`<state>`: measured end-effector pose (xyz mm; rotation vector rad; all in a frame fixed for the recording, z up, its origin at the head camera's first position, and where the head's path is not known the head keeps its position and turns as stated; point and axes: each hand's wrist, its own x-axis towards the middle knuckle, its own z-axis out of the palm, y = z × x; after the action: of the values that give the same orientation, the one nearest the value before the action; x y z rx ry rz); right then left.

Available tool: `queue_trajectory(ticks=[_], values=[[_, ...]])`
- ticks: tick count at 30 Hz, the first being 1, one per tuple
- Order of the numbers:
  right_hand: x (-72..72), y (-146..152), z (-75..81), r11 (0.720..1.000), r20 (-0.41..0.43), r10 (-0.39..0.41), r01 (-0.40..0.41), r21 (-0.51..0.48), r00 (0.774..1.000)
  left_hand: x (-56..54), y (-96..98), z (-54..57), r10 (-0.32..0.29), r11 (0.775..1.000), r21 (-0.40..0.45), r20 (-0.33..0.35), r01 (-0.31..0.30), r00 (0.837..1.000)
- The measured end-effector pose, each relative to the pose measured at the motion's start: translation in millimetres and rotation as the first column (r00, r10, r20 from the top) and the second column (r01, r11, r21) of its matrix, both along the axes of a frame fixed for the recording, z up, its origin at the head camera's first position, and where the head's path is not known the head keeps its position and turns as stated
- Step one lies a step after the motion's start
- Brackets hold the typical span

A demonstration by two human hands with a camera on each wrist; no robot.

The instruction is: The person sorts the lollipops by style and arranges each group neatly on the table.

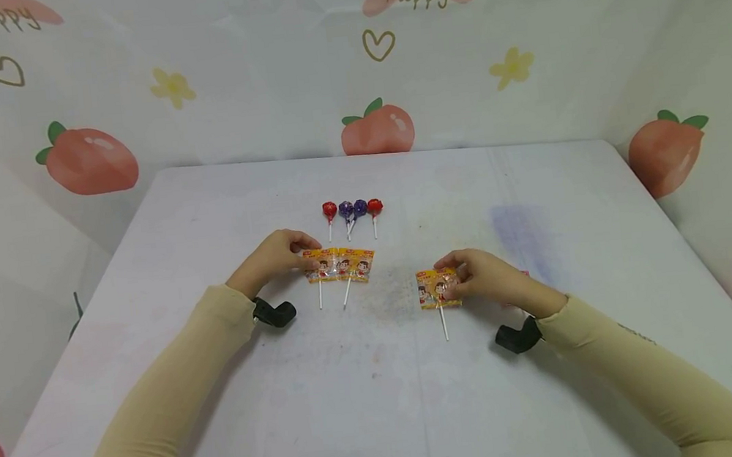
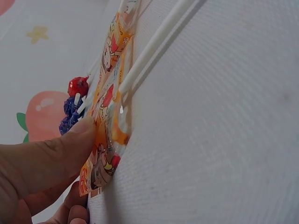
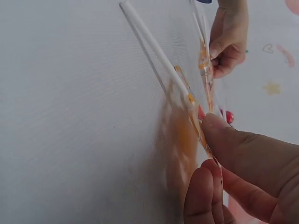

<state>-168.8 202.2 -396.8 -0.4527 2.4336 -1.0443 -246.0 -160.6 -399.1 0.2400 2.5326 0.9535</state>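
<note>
Two flat lollipops in orange printed wrappers lie side by side near the table's middle, overlapping at the edges. My left hand (image 1: 274, 254) pinches the outer edge of the left orange-wrapped lollipop (image 2: 106, 161) between thumb and fingers. Its neighbour, the second orange-wrapped lollipop (image 1: 361, 264), has its white stick pointing toward me. To the right, my right hand (image 1: 486, 277) pinches a third orange-wrapped lollipop (image 1: 429, 292) by its right edge. In the right wrist view this lollipop's white stick (image 3: 152, 44) casts a shadow on the cloth, and the wrapper is seen edge-on.
Behind the left pair stand out several round lollipops in a row: red ones (image 1: 330, 210) at both ends, purple ones (image 1: 360, 208) between. A pink item (image 1: 525, 273) is mostly hidden behind my right wrist. Black wrist cameras (image 1: 518, 336) hang under both wrists. A patterned backdrop (image 1: 272, 83) borders the white table (image 1: 358, 420).
</note>
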Motion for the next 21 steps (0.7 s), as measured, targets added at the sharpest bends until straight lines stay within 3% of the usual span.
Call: queue_trajectory(ticks=[7, 21], values=[[1.4, -2.9, 2.9, 0.999, -0.011, -0.035, 0.035, 0.019, 0.999, 0.1, -1.4, 0.3, 0.0, 1.0, -0.003, 0.003, 0.0, 1.0], [-1.3, -11.1, 11.3, 0.993, 0.039, -0.079, 0.082, -0.084, 0.996, 0.0, -1.9, -0.3, 0.001, 1.0, -0.007, -0.001, -0.001, 1.0]])
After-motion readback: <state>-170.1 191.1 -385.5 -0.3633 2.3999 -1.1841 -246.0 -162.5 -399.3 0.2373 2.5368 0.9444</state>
